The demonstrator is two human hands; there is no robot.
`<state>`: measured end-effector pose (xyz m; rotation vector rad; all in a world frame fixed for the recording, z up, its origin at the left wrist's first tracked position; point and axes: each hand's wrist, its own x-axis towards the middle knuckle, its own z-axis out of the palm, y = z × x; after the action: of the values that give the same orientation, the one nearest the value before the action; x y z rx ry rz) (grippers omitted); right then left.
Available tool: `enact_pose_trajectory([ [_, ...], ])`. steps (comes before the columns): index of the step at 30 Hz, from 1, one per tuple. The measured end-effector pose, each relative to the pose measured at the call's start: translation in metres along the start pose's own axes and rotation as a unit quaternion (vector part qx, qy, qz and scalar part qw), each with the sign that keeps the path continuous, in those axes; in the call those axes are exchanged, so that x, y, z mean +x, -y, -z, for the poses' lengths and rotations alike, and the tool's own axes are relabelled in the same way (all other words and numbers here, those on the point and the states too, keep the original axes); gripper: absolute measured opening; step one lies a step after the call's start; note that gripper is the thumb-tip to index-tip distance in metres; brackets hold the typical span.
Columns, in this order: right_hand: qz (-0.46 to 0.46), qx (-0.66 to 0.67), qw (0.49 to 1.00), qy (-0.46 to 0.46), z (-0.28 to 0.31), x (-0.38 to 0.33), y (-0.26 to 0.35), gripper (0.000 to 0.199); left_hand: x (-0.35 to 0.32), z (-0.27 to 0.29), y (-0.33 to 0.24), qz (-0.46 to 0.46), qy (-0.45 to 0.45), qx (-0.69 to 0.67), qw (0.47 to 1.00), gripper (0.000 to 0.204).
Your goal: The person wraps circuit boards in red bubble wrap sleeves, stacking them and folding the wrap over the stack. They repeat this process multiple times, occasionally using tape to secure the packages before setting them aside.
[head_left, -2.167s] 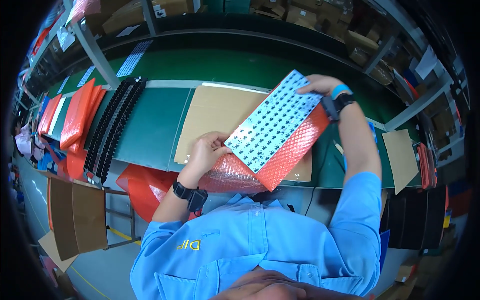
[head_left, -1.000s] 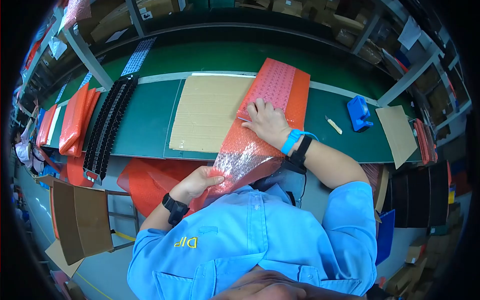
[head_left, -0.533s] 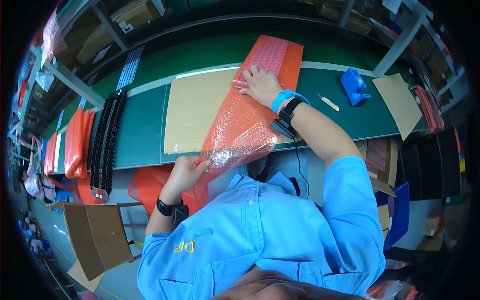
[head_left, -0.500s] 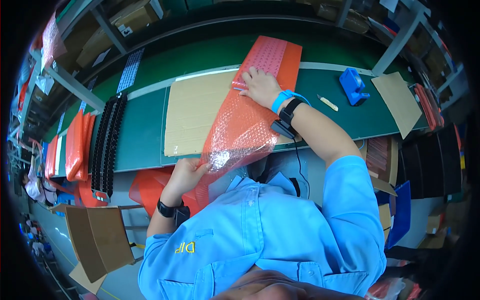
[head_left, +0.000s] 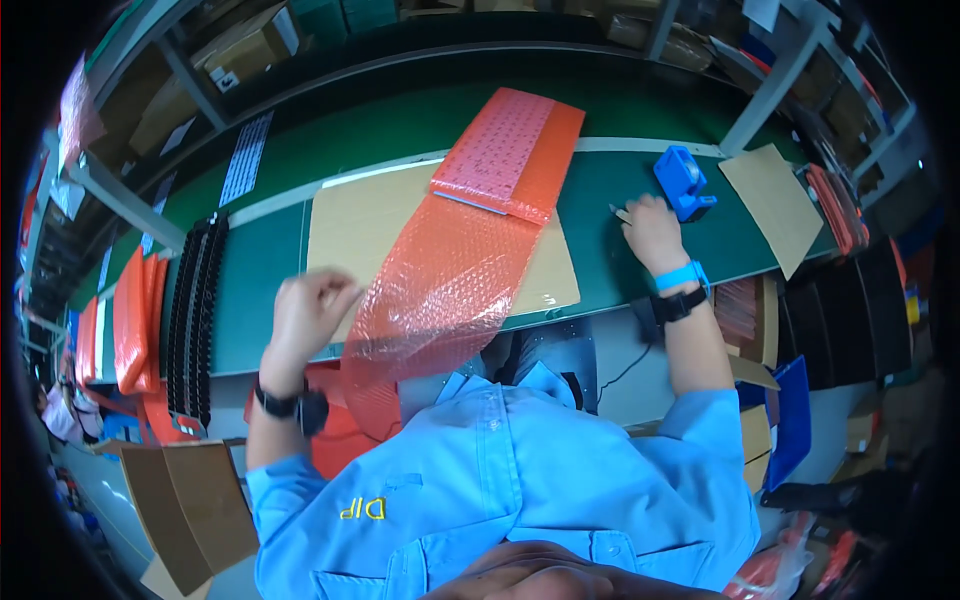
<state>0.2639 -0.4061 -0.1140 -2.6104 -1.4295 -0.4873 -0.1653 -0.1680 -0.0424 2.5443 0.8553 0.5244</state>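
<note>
red bubble wrap [head_left: 440,280] runs centre frame, upper end folded over a flat pack [head_left: 510,150], lower end off table [head_left: 250,290] edge. light, floppy; best taken by edges. left hand [head_left: 305,315] loosely curled beside it, empty; right hand [head_left: 650,228] fingers bent near blue tape dispenser [head_left: 682,182], grip unclear.

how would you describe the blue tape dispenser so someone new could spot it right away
Start at the green workbench and go to its right end, past the cardboard sheet. The tape dispenser sits just beyond the right hand. It is the only bright blue, chunky plastic thing there; its neighbours are flat brown or orange.
</note>
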Motion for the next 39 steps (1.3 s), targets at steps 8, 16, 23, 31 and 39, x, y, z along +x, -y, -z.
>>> enact_pose_trajectory([
  [8, 0.102, -0.031, 0.994, -0.02, -0.025, 0.02, -0.031, 0.015, 0.056, -0.085, 0.051, -0.179, 0.043, 0.022, 0.983, 0.059],
  [16, 0.084, 0.151, 0.982, 0.079, 0.06, 0.054, 0.108, 0.023, 0.005, -0.087, 0.022, -0.177, 0.015, 0.033, 0.984, 0.053],
  [23, 0.33, 0.179, 0.925, 0.066, 0.009, 0.057, 0.257, 0.021, -0.003, -0.092, 0.015, -0.192, -0.019, 0.056, 0.98, 0.046],
  [31, 0.34, 0.121, 0.925, 0.12, 0.036, 0.0, 0.18, 0.018, -0.007, -0.092, 0.018, -0.155, -0.024, 0.014, 0.987, 0.045],
  [39, 0.209, 0.031, 0.976, 0.049, 0.084, -0.029, 0.058, 0.01, 0.002, -0.067, -0.006, -0.005, -0.045, 0.046, 0.998, 0.049],
])
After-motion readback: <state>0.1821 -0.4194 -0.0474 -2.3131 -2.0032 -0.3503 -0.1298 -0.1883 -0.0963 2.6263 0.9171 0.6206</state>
